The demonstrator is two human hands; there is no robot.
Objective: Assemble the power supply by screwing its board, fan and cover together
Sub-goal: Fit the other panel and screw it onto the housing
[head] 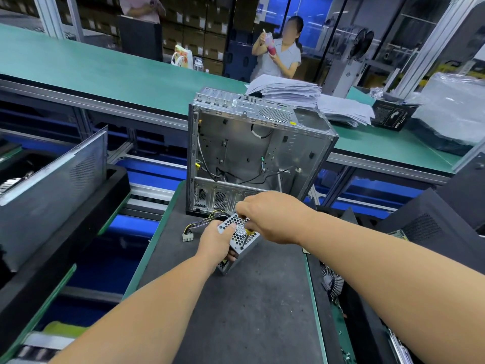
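A small silver power supply (237, 239) with a perforated honeycomb cover sits tilted on the dark grey work mat (236, 306). My left hand (216, 241) grips its near left corner, thumb on the perforated face. My right hand (273, 216) holds a screwdriver (246, 236) with a yellow-and-black handle, its shaft pointing down at the cover's lower edge. A bundle of yellow and black cables (202, 223) runs left from the supply to a white connector (188, 237).
An open metal computer case (252, 153) stands just behind the supply. Black foam trays and panels (52, 195) flank the mat on both sides. A green bench (105, 72) with paper stacks (291, 91) lies beyond, where a person (278, 48) stands.
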